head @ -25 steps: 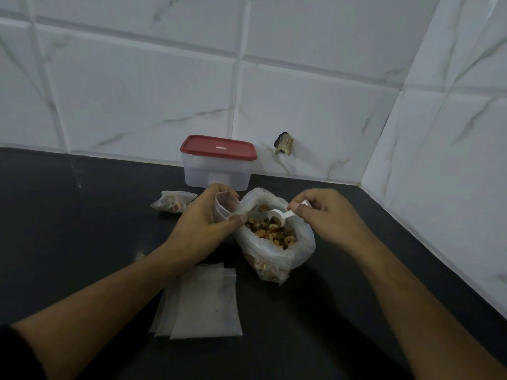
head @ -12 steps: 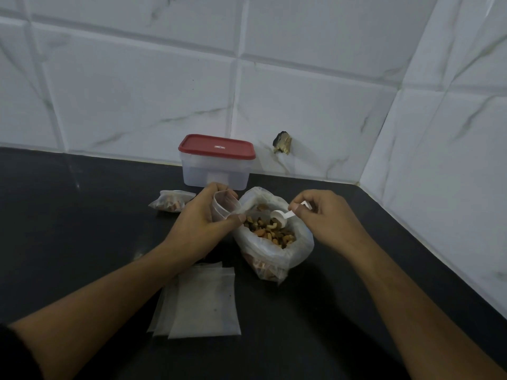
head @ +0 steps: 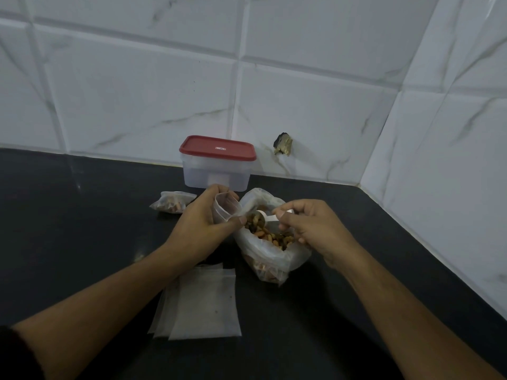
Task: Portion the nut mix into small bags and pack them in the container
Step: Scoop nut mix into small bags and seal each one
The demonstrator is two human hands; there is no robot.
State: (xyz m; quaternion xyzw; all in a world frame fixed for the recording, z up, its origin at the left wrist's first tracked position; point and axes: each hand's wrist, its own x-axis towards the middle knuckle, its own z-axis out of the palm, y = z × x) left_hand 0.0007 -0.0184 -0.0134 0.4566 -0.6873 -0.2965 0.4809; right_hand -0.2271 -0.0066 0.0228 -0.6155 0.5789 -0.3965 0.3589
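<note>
Scoop of nuts at the mouth of a small bag

A filled bag (head: 173, 202) lies at ten o'clock of the left hand (head: 201, 229), which pinches a small bag (head: 225, 208) open; empty bags (head: 201, 305) sit stacked at six o'clock. The lidded container (head: 217, 163) stands at twelve. The right hand (head: 312, 231) grips a white scoop (head: 262, 216) (heaped with nuts) over the nut mix bag (head: 274, 250).

container (head: 216, 174) contents: unclear | lid (head: 218, 148) label: unreadable | forearms: cropped by frame
</note>
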